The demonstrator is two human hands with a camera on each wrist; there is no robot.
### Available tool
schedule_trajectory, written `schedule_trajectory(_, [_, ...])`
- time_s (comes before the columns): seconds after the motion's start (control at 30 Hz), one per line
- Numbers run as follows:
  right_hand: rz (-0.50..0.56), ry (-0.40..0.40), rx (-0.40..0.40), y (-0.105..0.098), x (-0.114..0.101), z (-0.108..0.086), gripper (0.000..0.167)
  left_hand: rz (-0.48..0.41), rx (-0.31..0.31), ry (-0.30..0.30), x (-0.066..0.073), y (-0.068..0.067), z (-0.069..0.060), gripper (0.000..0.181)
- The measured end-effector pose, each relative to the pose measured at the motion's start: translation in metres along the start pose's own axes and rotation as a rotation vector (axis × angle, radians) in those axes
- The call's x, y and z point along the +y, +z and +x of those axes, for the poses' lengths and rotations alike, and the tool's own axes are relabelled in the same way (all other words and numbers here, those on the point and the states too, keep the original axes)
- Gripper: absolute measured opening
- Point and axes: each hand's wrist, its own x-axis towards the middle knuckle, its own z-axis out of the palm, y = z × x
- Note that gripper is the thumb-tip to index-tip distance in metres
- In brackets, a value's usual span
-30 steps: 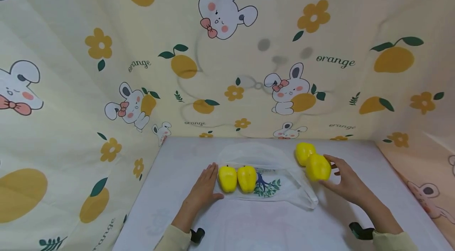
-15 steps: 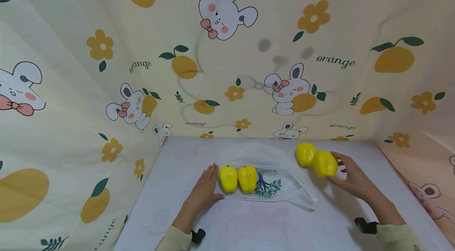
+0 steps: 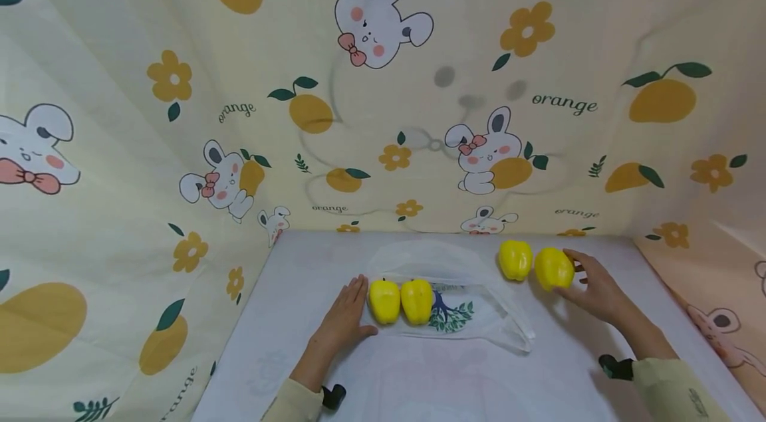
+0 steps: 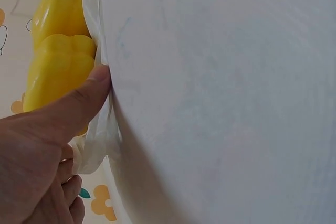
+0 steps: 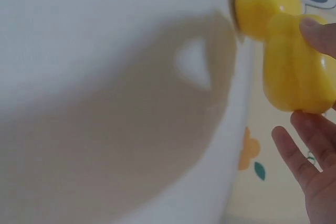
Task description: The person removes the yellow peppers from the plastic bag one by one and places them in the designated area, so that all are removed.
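Note:
At the back right of the table, my right hand (image 3: 600, 289) grips a yellow bell pepper (image 3: 553, 269) between thumb and fingers. The right wrist view shows that pepper (image 5: 296, 69) in front of another yellow bell pepper (image 5: 265, 3), which sits to its left in the head view. My left hand (image 3: 342, 317) rests with straight fingers at the left edge of a white plastic bag (image 3: 491, 322). Two yellow bell peppers, one nearer the hand (image 3: 383, 302) and one beside it (image 3: 416, 302), lie on the bag. In the left wrist view the thumb (image 4: 86, 95) touches the bag's edge.
The bag bears a printed blue-and-green tree (image 3: 451, 312) and lies flat on the white table (image 3: 419, 382). A cloth (image 3: 395, 109) with rabbits and oranges hangs behind the table and along its sides.
My right hand has moved back and to the right with its bell pepper, away from the pepper on its left, opening a small gap in the head view. The left hand stays put.

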Motion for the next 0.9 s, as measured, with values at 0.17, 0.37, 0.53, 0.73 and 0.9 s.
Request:
schedule_trajectory(0.17, [0.022,0.028,-0.027,0.003,0.006,0.009,0.093,0.007,-0.005,-0.005,0.000,-0.002,-0.001,0.112])
schedule_trajectory(0.37, [0.021,0.088,-0.093,0.004,0.012,0.018,0.097,0.013,-0.007,-0.010,0.000,-0.005,-0.001,0.112])
schedule_trajectory(0.53, [0.022,0.126,-0.122,0.005,0.014,0.023,0.098,0.019,0.000,-0.003,0.002,-0.006,-0.001,0.111])
schedule_trajectory(0.73, [0.029,0.184,-0.153,0.008,0.021,0.027,0.100,0.017,-0.009,0.004,0.003,-0.005,-0.001,0.110])
schedule_trajectory(0.9, [0.039,0.208,-0.157,0.010,0.025,0.030,0.101,0.031,-0.001,0.010,0.004,-0.004,0.000,0.111])
